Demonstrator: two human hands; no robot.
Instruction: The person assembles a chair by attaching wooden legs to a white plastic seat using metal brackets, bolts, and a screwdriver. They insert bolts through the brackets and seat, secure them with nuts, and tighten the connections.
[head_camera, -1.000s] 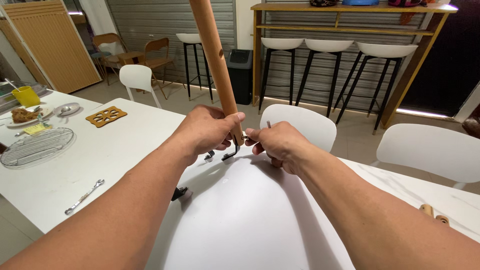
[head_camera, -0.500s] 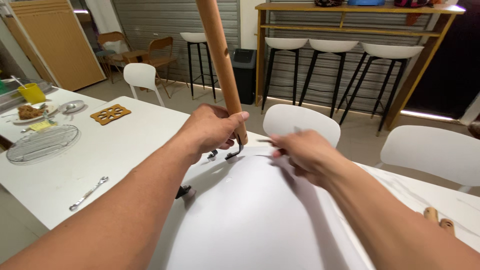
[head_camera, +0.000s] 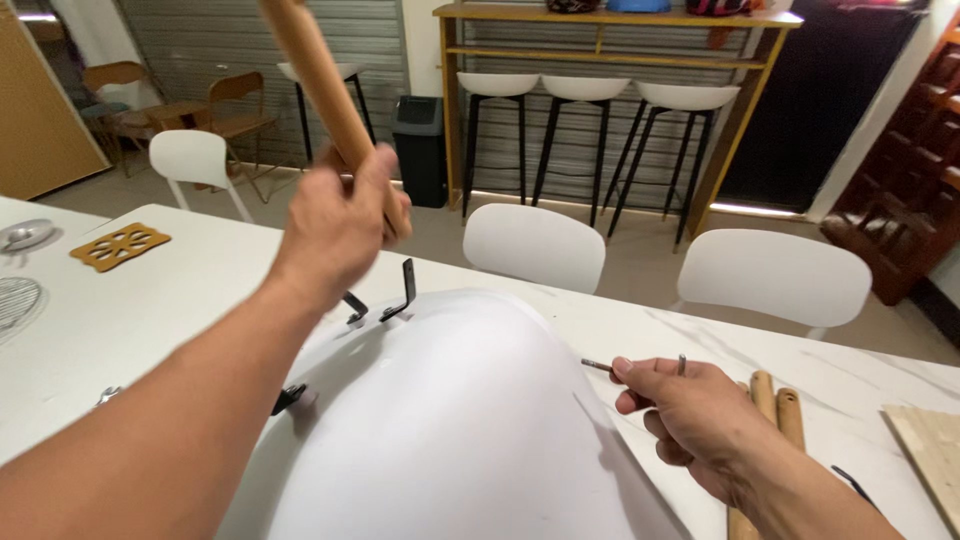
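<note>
The left hand (head_camera: 340, 225) is raised above the table (head_camera: 180, 290), its fingers wrapped tight around the lower end of a wooden leg (head_camera: 318, 85), a round tapered pole that slants up and to the left out of the top of the view. Below and in front of it lies an upturned white chair seat (head_camera: 450, 430), a smooth moulded shell that fills the middle of the table, with black metal brackets (head_camera: 400, 292) standing up at its far edge just under the raised hand; another small black bracket shows at the shell's left side. The right hand (head_camera: 690, 420) hovers low beside the right edge of the seat, its fingers curled and pinching thin metal screws (head_camera: 598, 365), one pointing left toward the shell and another sticking up between the fingers. Just behind this hand, more wooden legs (head_camera: 778, 405) lie side by side on the table. Farther left on the table rests an orange cut-out trivet (head_camera: 118, 246). White chairs (head_camera: 535, 245) stand beyond the table.
</note>
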